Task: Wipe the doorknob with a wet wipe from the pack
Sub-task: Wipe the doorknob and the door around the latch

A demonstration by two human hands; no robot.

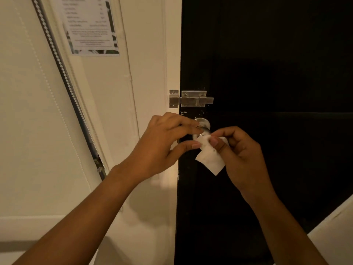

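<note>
1. Nearest the camera, two bare forearms reach up and forward from the bottom edge, converging on the latch side of a black door (277, 73).

2. The right hand (242, 155) pinches a white wet wipe (210, 159) between thumb and forefinger near its upper edge; the rest of the wipe hangs down loose in a folded flap, its lower corner pointing downward.

3. The left hand (158, 146) has its fingers partly spread and gently curved. Its thumb tip touches the wipe's left edge, and its upper fingertips lie against or just in front of the doorknob (203, 123); whether they grip the knob cannot be told.

4. The key relation: the metal doorknob sits just above and slightly left of the wipe's pinched top, its stem pointing out from the door toward the person. Both hands are close to it, and the left fingertips are the nearer. The wipe's top seems to touch the knob's underside, though the contact is partly hidden.

5. By this reading, the wipe needs to go up and over the knob's rounded face to cover it, so wiping looks barely begun or about to begin.

6. Farther back, a steel slide bolt (194, 98) is mounted just above the knob, with its keeper (173, 98) on the cream door frame (152, 73).

7. On the wall at upper left hangs a printed notice (91, 25), its text too blurred to read.

8. No pack or other container is in view.
</note>
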